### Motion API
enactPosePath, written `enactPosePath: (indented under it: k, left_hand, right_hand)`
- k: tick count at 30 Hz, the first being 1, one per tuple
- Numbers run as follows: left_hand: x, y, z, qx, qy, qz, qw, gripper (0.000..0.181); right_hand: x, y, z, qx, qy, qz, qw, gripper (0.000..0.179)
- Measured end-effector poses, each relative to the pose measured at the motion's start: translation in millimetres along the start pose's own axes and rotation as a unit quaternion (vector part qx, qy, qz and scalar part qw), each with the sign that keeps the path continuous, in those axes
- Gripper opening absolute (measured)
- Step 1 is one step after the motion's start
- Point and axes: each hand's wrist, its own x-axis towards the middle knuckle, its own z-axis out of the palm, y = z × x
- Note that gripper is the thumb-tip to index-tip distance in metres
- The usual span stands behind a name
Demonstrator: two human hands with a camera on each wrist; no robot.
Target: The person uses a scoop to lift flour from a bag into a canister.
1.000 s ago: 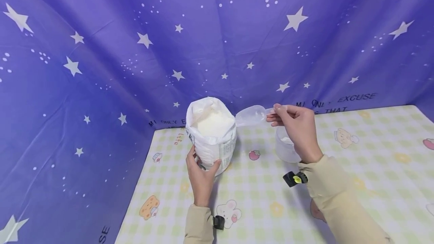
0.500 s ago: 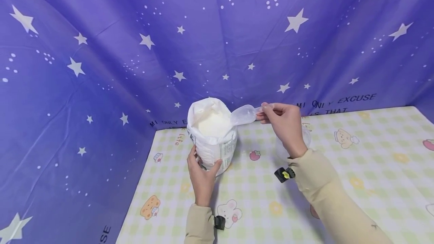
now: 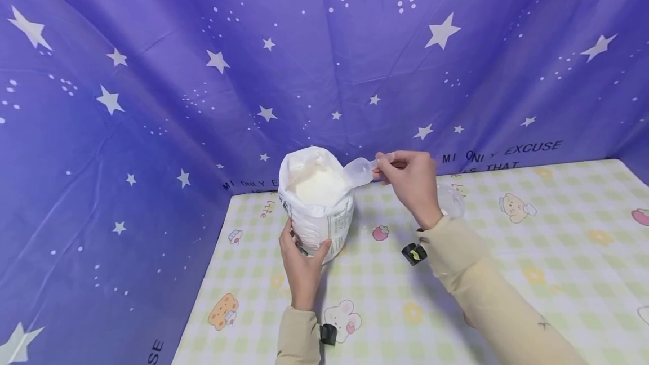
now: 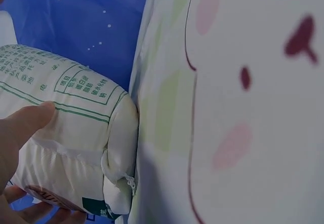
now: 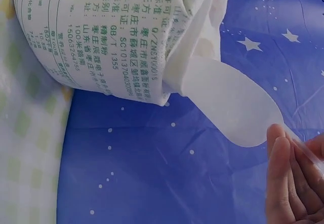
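A white cloth bag of flour (image 3: pixel 332 224) stands upright on the table, its mouth rolled open and pale flour (image 3: pixel 316 186) showing inside. My left hand (image 3: pixel 302 269) grips the bag low on its near side, thumb and fingers spread around it; the left wrist view shows the thumb on the green print. In my right hand (image 3: pixel 413 182) I pinch the handle of a translucent plastic scoop (image 3: pixel 359 172). The scoop's tip lies at the right rim of the bag, just over its edge, as the right wrist view also shows with the scoop (image 5: pixel 238 105).
Partly hidden behind my right wrist, a clear plastic container (image 3: pixel 451 200) stands on the table. A checked cloth (image 3: pixel 375 297) with cartoon prints covers the table. Purple star-patterned curtain (image 3: pixel 324 61) hangs behind and along the left side.
My right hand has moved left with the scoop, bringing its tip from beside the bag to over the rim. The left hand keeps its grip on the bag.
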Motion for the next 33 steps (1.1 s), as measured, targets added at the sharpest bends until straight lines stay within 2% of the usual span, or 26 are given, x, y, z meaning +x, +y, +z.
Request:
enactPosePath:
  k: [13,27,33]
  left_hand:
    - [-1.0,-0.7,-1.3,0.007,-0.003,-0.006,1.0000,0.094]
    - [-2.4,0.8,0.0,0.004,0.001,-0.002,1.0000,0.095]
    - [-2.2,-0.1,-0.4,0.009,0.000,0.003,1.0000,0.094]
  right_hand:
    - [5.4,-2.6,17.2,-0.063,-0.013,-0.012,0.9979,0.020]
    - [7.1,3.4,34.9,-0.069,-0.033,0.000,0.9970,0.020]
    - [7.6,5.7,39.9,-0.074,-0.060,0.015,0.9954,0.021]
